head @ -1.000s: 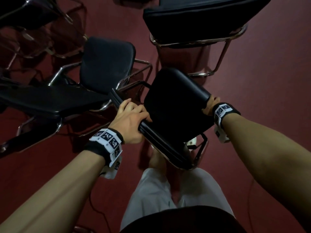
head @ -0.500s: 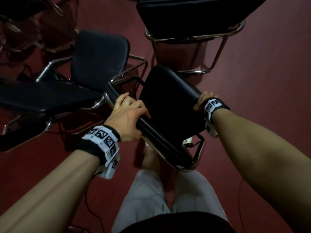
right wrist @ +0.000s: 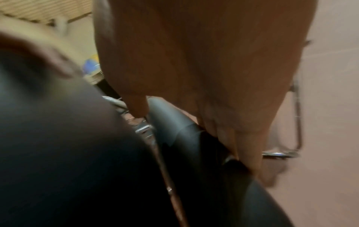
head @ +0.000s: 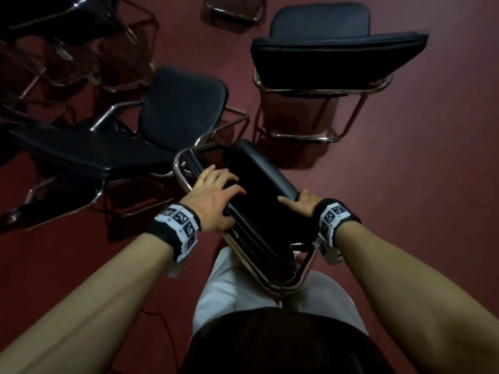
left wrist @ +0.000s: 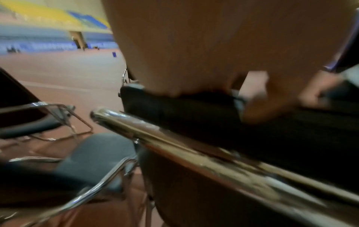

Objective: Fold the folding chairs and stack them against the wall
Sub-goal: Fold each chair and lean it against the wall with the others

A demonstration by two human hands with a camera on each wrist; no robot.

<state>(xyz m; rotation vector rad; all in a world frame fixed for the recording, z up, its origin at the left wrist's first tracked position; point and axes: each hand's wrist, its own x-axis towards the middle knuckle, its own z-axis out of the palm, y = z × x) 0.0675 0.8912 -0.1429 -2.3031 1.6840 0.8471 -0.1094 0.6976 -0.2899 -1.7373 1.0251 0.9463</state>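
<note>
A folded folding chair (head: 259, 190) with black pads and a chrome frame (head: 179, 168) hangs tilted in front of my legs. My left hand (head: 213, 193) lies on its upper left edge with fingers spread and fairly straight, thumb on the black pad. In the left wrist view the palm (left wrist: 194, 53) sits above the pad and a chrome tube (left wrist: 174, 138) runs below it. On the seat's right edge, my right hand (head: 301, 202) grips with the thumb on top and the fingers tucked under. The right wrist view shows those fingers (right wrist: 246, 145) pressed along the pad (right wrist: 174, 130).
Unfolded chairs stand close around: one ahead at the right (head: 324, 58), one ahead at the left (head: 183, 103), another at the far left (head: 67, 149), more frames at the top left (head: 54, 17). Red floor (head: 418, 184) lies open to the right. A thin cable (head: 162, 319) runs by my feet.
My left hand has loosened from a curled grip on the chair's edge to spread fingers. The right hand has shifted along the seat edge, thumb now on top. The chair sits closer to me.
</note>
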